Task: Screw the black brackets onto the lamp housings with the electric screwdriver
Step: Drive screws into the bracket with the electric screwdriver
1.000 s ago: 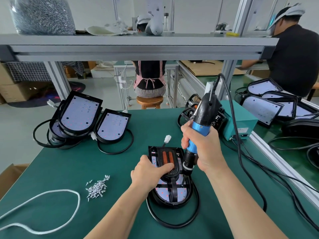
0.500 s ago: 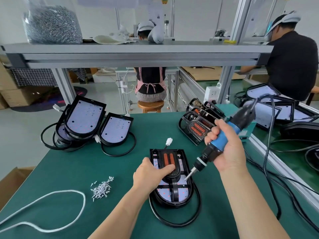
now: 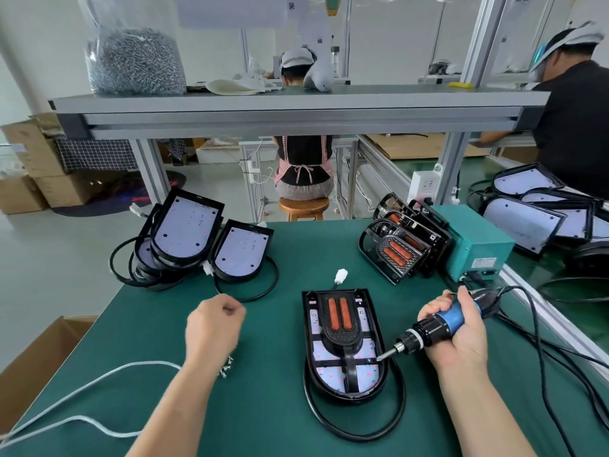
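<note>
Right grip (image 3: 461, 334) around screwdriver (image 3: 450, 317), beside lamp housing (image 3: 362, 379)

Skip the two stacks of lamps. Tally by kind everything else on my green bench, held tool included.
lamp housing: 1
black bracket: 1
electric screwdriver: 1
teal power box: 1
screw pile, partly hidden: 1
white cord: 1
Total: 6

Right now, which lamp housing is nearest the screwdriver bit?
The lamp housing lying flat mid-table under the black bracket, at the electric screwdriver tip; others lean in stacks.
</note>
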{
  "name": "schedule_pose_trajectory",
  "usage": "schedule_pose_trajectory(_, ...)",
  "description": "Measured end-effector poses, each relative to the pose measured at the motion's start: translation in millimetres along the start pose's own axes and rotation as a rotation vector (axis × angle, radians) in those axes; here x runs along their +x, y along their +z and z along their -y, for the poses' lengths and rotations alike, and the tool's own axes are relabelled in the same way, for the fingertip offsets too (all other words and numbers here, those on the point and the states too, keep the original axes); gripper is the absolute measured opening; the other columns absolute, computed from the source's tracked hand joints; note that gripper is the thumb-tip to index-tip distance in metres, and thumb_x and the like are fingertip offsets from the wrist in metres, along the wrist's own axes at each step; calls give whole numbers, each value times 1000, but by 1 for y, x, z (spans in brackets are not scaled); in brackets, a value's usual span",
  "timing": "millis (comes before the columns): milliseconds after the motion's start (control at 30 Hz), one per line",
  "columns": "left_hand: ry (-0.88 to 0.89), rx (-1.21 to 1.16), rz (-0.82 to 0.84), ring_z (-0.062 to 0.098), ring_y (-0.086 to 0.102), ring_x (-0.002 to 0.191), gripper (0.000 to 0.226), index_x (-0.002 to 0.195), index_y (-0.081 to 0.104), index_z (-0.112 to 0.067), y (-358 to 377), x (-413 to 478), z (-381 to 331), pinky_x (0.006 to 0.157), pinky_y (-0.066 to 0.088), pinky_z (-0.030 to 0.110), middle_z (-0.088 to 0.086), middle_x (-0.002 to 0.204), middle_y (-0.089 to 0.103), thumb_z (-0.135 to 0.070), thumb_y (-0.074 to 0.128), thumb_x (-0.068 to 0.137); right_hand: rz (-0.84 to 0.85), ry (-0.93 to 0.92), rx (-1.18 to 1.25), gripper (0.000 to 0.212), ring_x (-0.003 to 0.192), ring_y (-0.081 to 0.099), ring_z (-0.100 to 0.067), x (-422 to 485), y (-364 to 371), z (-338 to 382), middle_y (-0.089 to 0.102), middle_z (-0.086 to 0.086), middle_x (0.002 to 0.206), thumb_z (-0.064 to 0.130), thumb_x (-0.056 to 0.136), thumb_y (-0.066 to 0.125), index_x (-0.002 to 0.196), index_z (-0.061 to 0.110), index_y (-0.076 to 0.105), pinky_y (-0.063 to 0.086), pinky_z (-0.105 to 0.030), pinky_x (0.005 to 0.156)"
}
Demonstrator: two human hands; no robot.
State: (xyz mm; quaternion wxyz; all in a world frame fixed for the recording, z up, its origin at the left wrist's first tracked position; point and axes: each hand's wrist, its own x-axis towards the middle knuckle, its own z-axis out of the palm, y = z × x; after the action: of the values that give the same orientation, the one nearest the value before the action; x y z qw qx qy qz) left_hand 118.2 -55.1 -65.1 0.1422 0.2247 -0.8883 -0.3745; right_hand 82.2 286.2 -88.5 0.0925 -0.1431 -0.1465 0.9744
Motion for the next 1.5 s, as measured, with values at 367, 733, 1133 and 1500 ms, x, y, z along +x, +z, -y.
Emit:
schedule_pose_trajectory(367,62,647,247,25,59,94,51,75,55,-19,-3,11,22,81,46,33,-3,87,62,-62,39,97,18,10,-25,20,55,53,-2,4,-8,-1,55,8,69,29,91,71,89,13,60,49,-16,58)
schedule_pose_trajectory(733,119,386,40,32,56,86,36,75,52,-9,0,2,24,73,45,37,7,86,60,-35,51,99,77,9,-25,24,56,51,-2,3,-8,-2,50,8,70,37,92,68,87,15,59,49,-15,57)
schedule_pose_trajectory(1133,-170,-941,458,15,59,64,16,83,66,-2,13,-75,-32,64,49,23,13,74,67,13,71,77,57,17,29,26,54,52,-3,0,-9,0,51,7,69,37,90,71,87,13,59,51,-17,55)
schedule_pose_trajectory(1500,-350,-1280,630,15,64,62,12,74,71,-2,16,-110,-47,57,55,19,19,82,67,3,73,64,-28,-61,65,24,54,52,-7,-43,48,-19,53,8,65,32,91,72,84,16,56,47,-20,61)
